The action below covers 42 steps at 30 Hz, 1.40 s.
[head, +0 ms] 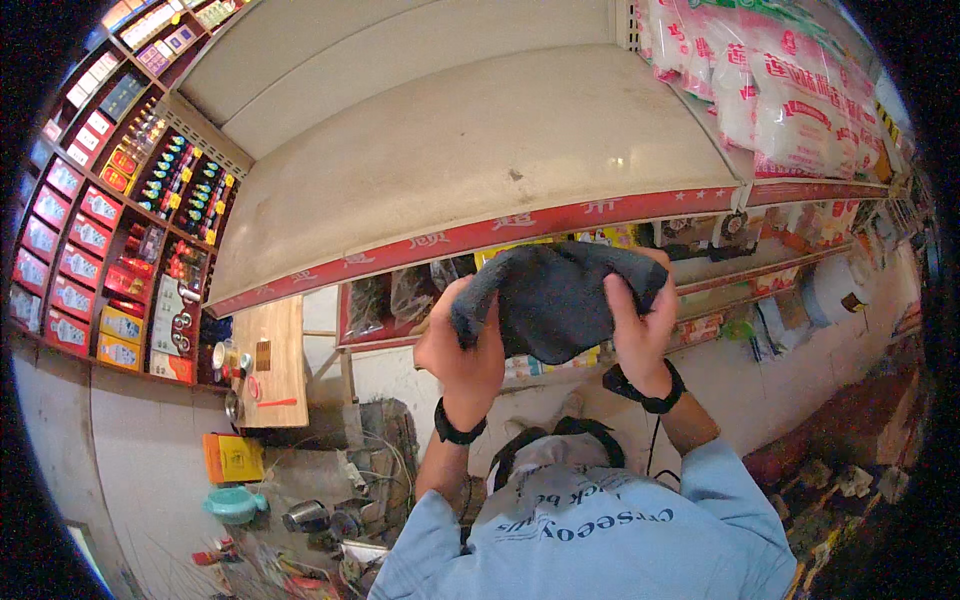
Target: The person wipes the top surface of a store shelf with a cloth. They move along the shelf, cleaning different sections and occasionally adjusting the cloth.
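My left hand and my right hand hold a dark grey cloth up between them, one at each side. The cloth is bunched and folded, and some fingers are hidden behind it. Both hands are in front of the red front edge of a shop shelf, a little below it. The beige shelf board spreads out beyond them, with a small dark mark on its surface. Black bands circle both of my wrists.
Bagged white goods fill the shelf at right. At left stands a rack of boxes and bottles. A wooden table holds small items, including a red-handled thing. A teal pot and metal vessels sit low at left.
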Motion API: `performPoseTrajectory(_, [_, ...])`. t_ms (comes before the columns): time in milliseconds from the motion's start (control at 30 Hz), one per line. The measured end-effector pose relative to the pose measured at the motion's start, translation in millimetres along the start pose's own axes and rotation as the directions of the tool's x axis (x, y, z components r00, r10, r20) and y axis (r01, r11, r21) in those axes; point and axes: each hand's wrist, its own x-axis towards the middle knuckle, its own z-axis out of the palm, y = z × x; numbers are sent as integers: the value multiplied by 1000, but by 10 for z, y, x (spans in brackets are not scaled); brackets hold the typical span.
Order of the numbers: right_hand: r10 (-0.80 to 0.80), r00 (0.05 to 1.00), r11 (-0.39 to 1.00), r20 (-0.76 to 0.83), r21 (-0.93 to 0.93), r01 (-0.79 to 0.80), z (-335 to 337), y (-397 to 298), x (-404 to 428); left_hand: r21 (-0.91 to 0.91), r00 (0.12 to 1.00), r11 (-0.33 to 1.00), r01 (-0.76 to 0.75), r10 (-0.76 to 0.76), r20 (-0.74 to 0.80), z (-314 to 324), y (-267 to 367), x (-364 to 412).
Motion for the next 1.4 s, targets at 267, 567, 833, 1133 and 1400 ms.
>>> performPoseTrajectory(267, [-452, 878, 846, -157, -387, 366, 30, -167, 399, 47, 985, 984, -171, 170, 22, 246, 231, 361])
performPoseTrajectory(567, [-477, 879, 678, 9, -632, 374, 522, -425, 429, 120, 999, 993, 3, -9, 50, 81, -22, 608])
performPoseTrajectory(833, [-441, 859, 692, 259, -512, 509, 1627, -464, 16, 232, 967, 946, 226, -189, -171, -802, -710, 727])
performPoseTrajectory(1133, [-510, 800, 678, 315, -426, 600, 2419, -455, -199, 324, 913, 873, 364, -266, -309, -1350, -1128, 868])
performPoseTrajectory(1400, [-421, 849, 713, 319, -462, 527, 1646, -414, 36, 233, 921, 904, 358, -300, -249, -709, -599, 693])
